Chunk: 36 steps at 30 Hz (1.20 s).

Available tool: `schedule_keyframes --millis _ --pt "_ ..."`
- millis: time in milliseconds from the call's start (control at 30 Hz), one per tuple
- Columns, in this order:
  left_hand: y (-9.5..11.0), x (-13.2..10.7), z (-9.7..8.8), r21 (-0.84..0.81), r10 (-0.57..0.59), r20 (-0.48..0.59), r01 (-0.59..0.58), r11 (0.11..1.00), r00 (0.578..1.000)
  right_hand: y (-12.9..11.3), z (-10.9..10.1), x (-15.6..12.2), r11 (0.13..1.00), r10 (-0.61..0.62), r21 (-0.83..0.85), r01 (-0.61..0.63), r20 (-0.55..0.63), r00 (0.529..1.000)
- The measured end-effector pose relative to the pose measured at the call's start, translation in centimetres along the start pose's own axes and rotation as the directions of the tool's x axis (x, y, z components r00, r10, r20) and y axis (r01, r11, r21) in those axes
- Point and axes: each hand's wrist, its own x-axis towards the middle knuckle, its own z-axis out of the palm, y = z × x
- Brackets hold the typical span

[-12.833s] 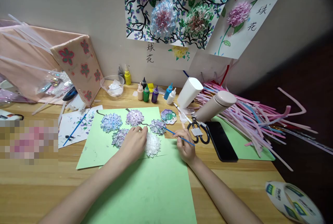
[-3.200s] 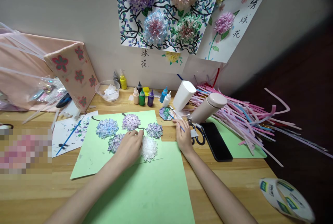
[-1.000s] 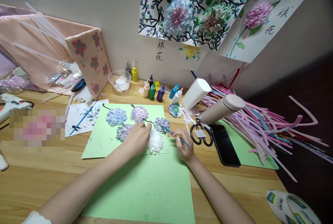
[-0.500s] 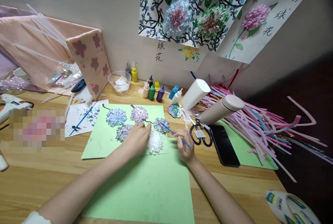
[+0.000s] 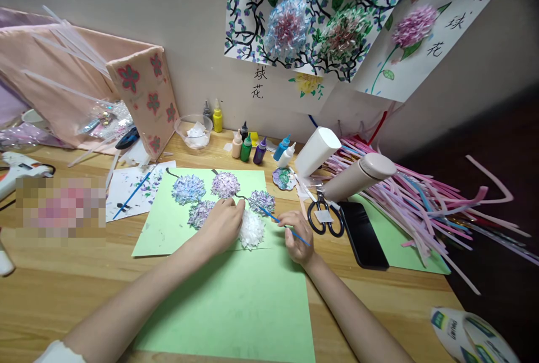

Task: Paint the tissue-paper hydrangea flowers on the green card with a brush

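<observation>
In my right hand (image 5: 298, 237) is a thin blue paintbrush (image 5: 269, 214), gripped between the fingers, its tip at a purple and white paper flower (image 5: 261, 201). My left hand (image 5: 223, 222) rests on the sheet with its fingers bent and pressed together, between a white paper flower (image 5: 251, 229) and a darker purple flower (image 5: 200, 214) that it partly covers. What its fingertips pinch, if anything, is hidden. A blue flower (image 5: 188, 190) and a pink-purple flower (image 5: 225, 185) lie farther back on the light green paper (image 5: 154, 234), near dark painted stems.
Paint bottles (image 5: 260, 151) stand near the wall, with a small paint palette (image 5: 283, 178) in front. To the right lie black scissors (image 5: 324, 217), a phone (image 5: 363, 235), a tumbler (image 5: 360, 176) and fuzzy stems (image 5: 421, 205). Another brush (image 5: 133, 191) lies on stained paper at left.
My right hand has shifted slightly, and the paintbrush tip has moved a little left and down on the purple and white flower. My left hand stays in place.
</observation>
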Motion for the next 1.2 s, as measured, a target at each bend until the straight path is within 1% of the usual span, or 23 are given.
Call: schedule_keyframes --millis 100,333,567,767,900,1067,1200 --pt "0.0 0.1 0.0 -0.002 0.001 0.0 -0.001 1.0 1.0 0.1 0.2 0.0 1.0 0.009 -0.008 -0.009 0.026 1.0" --pt "0.0 0.0 0.0 -0.003 0.007 -0.001 -0.007 1.0 1.0 0.3 0.5 0.0 0.998 0.059 0.027 -0.059 0.02 0.998" --pt "0.0 0.0 -0.1 -0.001 0.007 0.004 -0.007 1.0 1.0 0.3 0.4 0.1 0.976 0.18 0.124 -0.176 -0.017 0.984" --pt "0.0 0.0 -0.1 -0.002 0.005 0.011 -0.005 1.0 1.0 1.0 0.5 -0.4 0.947 0.259 0.212 -0.24 -0.065 0.964" --pt "0.0 0.0 -0.1 -0.005 0.001 0.016 0.0 1.0 1.0 1.2 0.6 -0.6 0.935 0.304 0.215 -0.283 -0.073 0.95" --pt "0.0 -0.1 -0.2 -0.006 0.001 0.016 -0.001 1.0 1.0 0.8 0.5 -0.3 0.942 0.289 0.179 -0.283 -0.007 0.957" --pt "0.0 0.0 -0.3 -0.003 0.003 0.014 -0.003 1.0 1.0 0.7 0.4 -0.1 0.943 0.27 0.204 -0.264 -0.004 0.963"
